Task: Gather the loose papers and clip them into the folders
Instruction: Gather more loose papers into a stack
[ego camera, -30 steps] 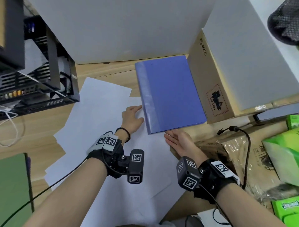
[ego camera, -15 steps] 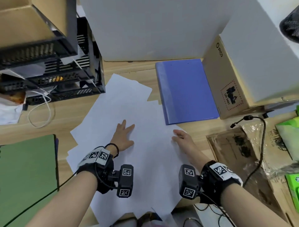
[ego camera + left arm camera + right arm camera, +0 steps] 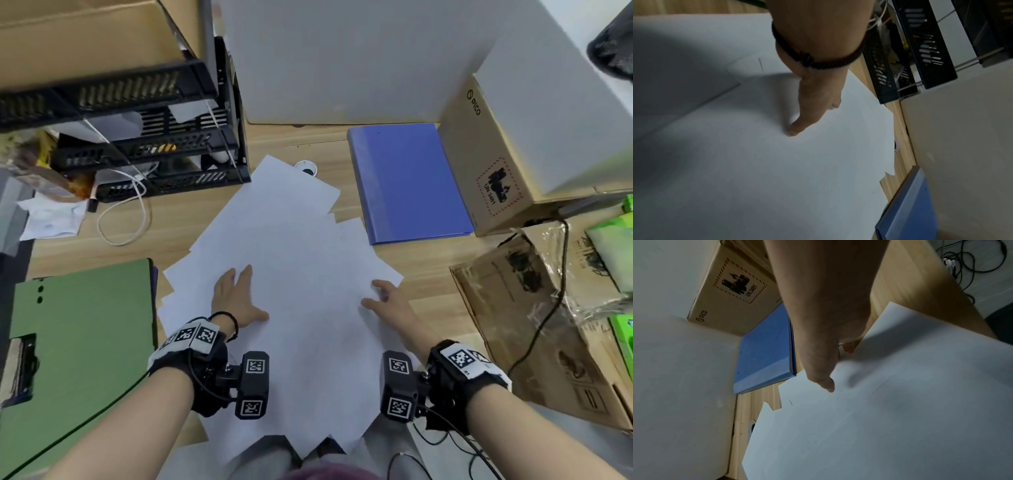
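Both hands have slid back off the blue folder since a second ago and now sit on the papers. Going left to right: green folder (image 3: 82, 346) flat at the counter's (image 3: 424, 270) left edge, then the left hand (image 3: 233, 301) spread flat on the messy paper pile (image 3: 301, 274), right hand (image 3: 390, 305) on the pile's right side with fingers loosely bent, gripping nothing. Blue folder (image 3: 411, 181) lies closed further back right, against a cardboard box (image 3: 486, 164).
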Action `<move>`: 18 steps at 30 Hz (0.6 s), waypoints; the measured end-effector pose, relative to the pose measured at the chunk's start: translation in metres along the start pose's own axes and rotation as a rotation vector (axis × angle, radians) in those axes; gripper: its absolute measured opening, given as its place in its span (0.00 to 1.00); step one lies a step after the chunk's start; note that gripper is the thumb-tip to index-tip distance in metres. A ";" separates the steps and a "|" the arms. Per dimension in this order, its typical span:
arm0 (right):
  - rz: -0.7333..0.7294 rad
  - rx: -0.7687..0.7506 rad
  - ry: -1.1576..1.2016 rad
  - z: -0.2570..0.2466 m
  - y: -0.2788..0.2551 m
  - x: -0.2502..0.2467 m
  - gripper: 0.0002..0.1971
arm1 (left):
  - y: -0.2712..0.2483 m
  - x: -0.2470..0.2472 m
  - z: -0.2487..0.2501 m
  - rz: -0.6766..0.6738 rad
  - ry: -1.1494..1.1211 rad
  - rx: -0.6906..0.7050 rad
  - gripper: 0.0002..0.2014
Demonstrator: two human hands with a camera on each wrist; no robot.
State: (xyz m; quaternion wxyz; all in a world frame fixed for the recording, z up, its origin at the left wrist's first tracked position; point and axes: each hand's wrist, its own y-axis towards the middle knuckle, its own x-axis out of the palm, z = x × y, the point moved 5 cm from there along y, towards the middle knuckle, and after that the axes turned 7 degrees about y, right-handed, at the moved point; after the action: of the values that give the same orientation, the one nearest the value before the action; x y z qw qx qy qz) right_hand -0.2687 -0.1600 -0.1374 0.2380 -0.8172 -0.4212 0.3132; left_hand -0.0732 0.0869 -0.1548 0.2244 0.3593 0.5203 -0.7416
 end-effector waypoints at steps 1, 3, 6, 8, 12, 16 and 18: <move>-0.008 0.015 -0.001 0.002 -0.002 0.000 0.30 | -0.003 0.002 -0.006 -0.009 -0.021 -0.018 0.52; -0.027 0.034 -0.014 0.006 -0.003 0.002 0.31 | -0.009 0.004 -0.012 -0.013 -0.019 -0.029 0.47; -0.045 0.031 -0.047 0.006 -0.006 0.008 0.32 | -0.016 0.011 -0.013 -0.022 0.014 -0.025 0.47; -0.050 0.023 -0.066 0.003 -0.008 0.012 0.33 | -0.019 0.014 -0.011 -0.014 0.022 -0.029 0.47; -0.071 0.030 -0.061 0.000 -0.012 0.018 0.32 | -0.021 0.018 -0.009 -0.012 0.020 -0.038 0.45; -0.100 0.038 -0.056 0.000 -0.015 0.021 0.33 | -0.024 0.021 -0.008 -0.006 0.035 -0.042 0.49; -0.115 0.048 -0.056 0.000 -0.016 0.022 0.33 | -0.026 0.022 -0.006 0.001 0.047 -0.051 0.50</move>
State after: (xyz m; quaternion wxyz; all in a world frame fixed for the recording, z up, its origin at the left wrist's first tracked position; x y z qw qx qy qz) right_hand -0.2675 -0.1332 -0.1343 0.2631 -0.7768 -0.4662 0.3317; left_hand -0.1035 0.1031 -0.1568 0.2214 0.3709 0.5442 -0.7192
